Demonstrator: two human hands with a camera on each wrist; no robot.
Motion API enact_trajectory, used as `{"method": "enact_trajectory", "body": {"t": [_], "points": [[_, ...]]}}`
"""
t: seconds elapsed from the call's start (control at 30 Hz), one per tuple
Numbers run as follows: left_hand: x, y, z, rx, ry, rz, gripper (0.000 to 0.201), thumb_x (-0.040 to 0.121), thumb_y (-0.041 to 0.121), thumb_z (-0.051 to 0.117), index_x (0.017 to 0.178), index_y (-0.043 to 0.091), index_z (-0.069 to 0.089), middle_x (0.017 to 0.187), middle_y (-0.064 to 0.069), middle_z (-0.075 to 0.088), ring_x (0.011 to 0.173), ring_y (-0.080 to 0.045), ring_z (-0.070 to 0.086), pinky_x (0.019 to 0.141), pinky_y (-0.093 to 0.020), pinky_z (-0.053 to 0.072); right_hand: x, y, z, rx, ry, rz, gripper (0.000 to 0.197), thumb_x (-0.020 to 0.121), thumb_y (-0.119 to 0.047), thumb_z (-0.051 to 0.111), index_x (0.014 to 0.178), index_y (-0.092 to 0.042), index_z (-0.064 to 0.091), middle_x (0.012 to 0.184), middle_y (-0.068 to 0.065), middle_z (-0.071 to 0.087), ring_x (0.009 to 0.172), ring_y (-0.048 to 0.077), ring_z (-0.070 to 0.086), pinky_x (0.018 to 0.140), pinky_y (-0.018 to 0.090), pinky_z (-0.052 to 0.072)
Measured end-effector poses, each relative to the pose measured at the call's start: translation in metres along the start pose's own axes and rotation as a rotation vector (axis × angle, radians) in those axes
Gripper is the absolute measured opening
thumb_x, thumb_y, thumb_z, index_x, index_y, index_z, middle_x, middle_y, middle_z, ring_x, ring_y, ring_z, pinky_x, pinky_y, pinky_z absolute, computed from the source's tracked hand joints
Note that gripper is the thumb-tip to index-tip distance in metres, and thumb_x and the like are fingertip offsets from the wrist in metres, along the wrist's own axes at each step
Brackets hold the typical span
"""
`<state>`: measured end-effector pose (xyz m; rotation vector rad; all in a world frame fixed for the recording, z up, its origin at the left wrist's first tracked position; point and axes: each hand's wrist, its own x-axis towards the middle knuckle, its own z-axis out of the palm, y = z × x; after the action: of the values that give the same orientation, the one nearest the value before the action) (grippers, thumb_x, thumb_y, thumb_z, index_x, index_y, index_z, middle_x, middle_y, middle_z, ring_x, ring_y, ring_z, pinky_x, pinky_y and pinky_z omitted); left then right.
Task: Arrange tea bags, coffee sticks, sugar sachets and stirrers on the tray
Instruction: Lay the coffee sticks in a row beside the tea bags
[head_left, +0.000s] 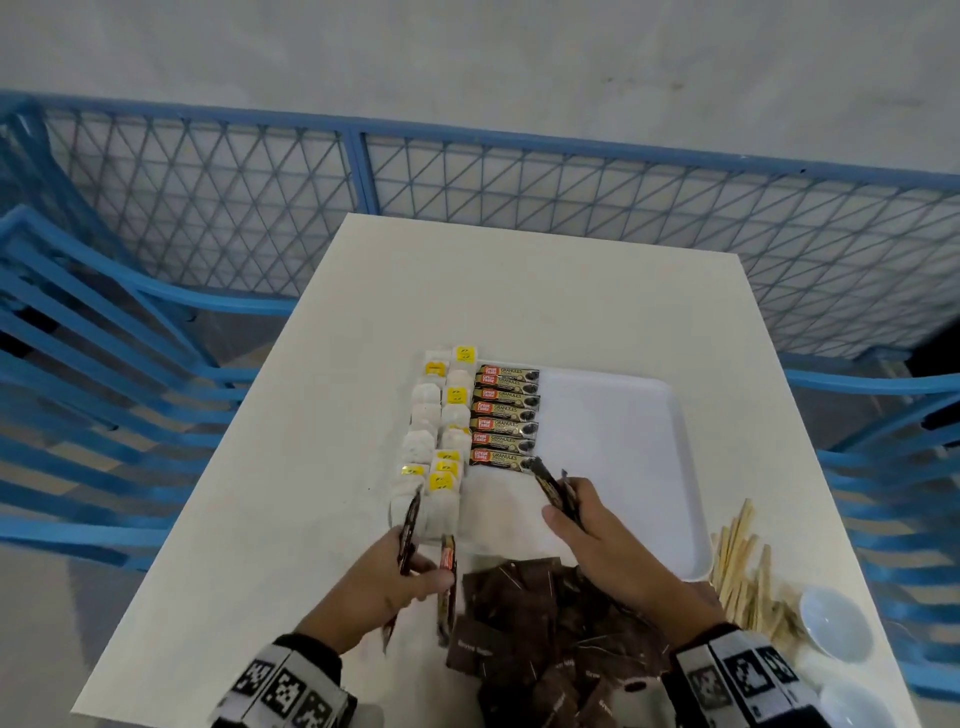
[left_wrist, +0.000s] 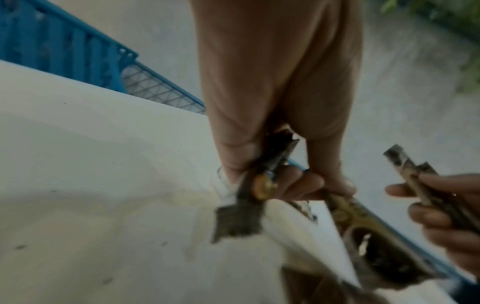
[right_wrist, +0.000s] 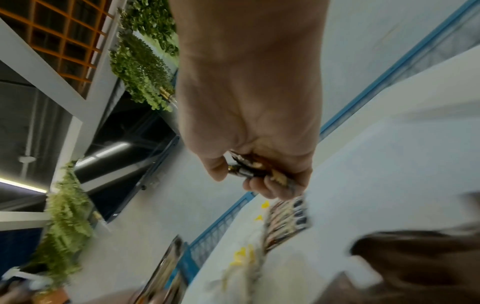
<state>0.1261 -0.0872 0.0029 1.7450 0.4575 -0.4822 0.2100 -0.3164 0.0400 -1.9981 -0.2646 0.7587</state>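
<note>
My left hand (head_left: 395, 577) & right hand (head_left: 597, 540) each grip slim, glossy brown coffee sticks (head_left: 553, 488); flat stick row (head_left: 504, 415) at tray's (head_left: 623, 415) 9 o'clock.

White plastic tray (head_left: 623, 415) is lying centrally; paper tea bags (head_left: 436, 426) left of it, wooden stirrers (head_left: 737, 566) right, brown sugar sachets (head_left: 524, 623) before it.

Head view looks steeply down from above the white table (head_left: 519, 291), taking in the tray (head_left: 623, 426) and fence (head_left: 467, 171) beyond. Left wrist camera peers close along the left hand (left_wrist: 272, 102), right wrist camera along the right hand (right_wrist: 249, 102). All 3 views share table and fence.
</note>
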Motion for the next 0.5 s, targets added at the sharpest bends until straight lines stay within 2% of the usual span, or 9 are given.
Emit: {"method": "enact_trajectory", "body": {"t": [0.07, 0.13, 0.2, 0.27, 0.37, 0.43, 0.5], "points": [[-0.001, 0.011, -0.001, -0.151, -0.028, 0.030, 0.033, 0.078, 0.016, 0.075, 0.081, 0.016, 0.042, 0.074, 0.004, 0.058, 0.059, -0.003, 0.052, 0.060, -0.020, 0.041, 0.006, -0.011, 0.009, 0.062, -0.078, -0.012, 0.014, 0.100, -0.026, 0.039, 0.104, -0.013, 0.041, 0.073, -0.001, 0.037, 0.057, 0.006, 0.036, 0.054, 0.016, 0.034], [0.000, 0.023, 0.001, -0.272, -0.060, 0.052, 0.035, 0.076, 0.016, 0.076, 0.082, 0.013, 0.041, 0.074, 0.002, 0.060, 0.064, -0.005, 0.057, 0.063, -0.021, 0.045, 0.013, -0.019, 0.020, 0.050, -0.144, -0.042, 0.023, 0.100, -0.026, 0.037, 0.112, -0.006, 0.042, 0.075, -0.001, 0.041, 0.059, 0.004, 0.039, 0.056, 0.017, 0.035], [0.003, 0.034, 0.004, -0.375, -0.083, 0.077, 0.024, 0.080, 0.010, 0.070, 0.087, 0.009, 0.047, 0.082, -0.004, 0.062, 0.076, -0.010, 0.065, 0.071, -0.023, 0.052, 0.018, -0.026, 0.030, -0.002, -0.175, -0.109, 0.019, 0.100, -0.027, 0.038, 0.106, -0.010, 0.044, 0.073, -0.006, 0.045, 0.054, -0.002, 0.045, 0.055, 0.012, 0.036], [0.005, 0.045, 0.008, -0.462, -0.082, 0.109, 0.013, 0.085, 0.005, 0.061, 0.097, 0.005, 0.055, 0.095, -0.013, 0.065, 0.090, -0.019, 0.068, 0.080, -0.030, 0.056, 0.023, -0.031, 0.037, -0.066, -0.145, -0.158, 0.010, 0.099, -0.029, 0.040, 0.097, -0.020, 0.044, 0.072, -0.010, 0.047, 0.057, -0.004, 0.049, 0.056, 0.013, 0.038], [0.006, 0.053, 0.013, -0.557, -0.058, 0.113, 0.023, 0.091, -0.001, 0.052, 0.110, 0.008, 0.060, 0.108, -0.018, 0.067, 0.098, -0.026, 0.067, 0.091, -0.041, 0.053, 0.029, -0.030, 0.041, -0.168, -0.047, -0.168, 0.018, 0.098, -0.034, 0.041, 0.101, -0.018, 0.047, 0.081, -0.009, 0.051, 0.072, 0.004, 0.050, 0.063, 0.014, 0.040], [0.007, 0.053, 0.016, -0.599, -0.027, 0.081, 0.030, 0.092, -0.001, 0.048, 0.119, 0.007, 0.056, 0.114, -0.021, 0.065, 0.100, -0.029, 0.064, 0.091, -0.045, 0.053, 0.030, -0.028, 0.044, -0.246, -0.016, -0.185, 0.025, 0.097, -0.036, 0.043, 0.106, -0.014, 0.050, 0.089, -0.004, 0.051, 0.080, 0.011, 0.050, 0.063, 0.011, 0.037], [0.010, 0.052, 0.019, -0.646, -0.009, 0.062, 0.032, 0.092, 0.005, 0.050, 0.124, 0.006, 0.053, 0.111, -0.020, 0.066, 0.097, -0.029, 0.065, 0.081, -0.043, 0.055, 0.030, -0.026, 0.048, -0.299, -0.020, -0.202, 0.033, 0.096, -0.036, 0.044, 0.119, -0.013, 0.050, 0.096, -0.001, 0.047, 0.086, 0.012, 0.047, 0.066, 0.008, 0.035]]}}
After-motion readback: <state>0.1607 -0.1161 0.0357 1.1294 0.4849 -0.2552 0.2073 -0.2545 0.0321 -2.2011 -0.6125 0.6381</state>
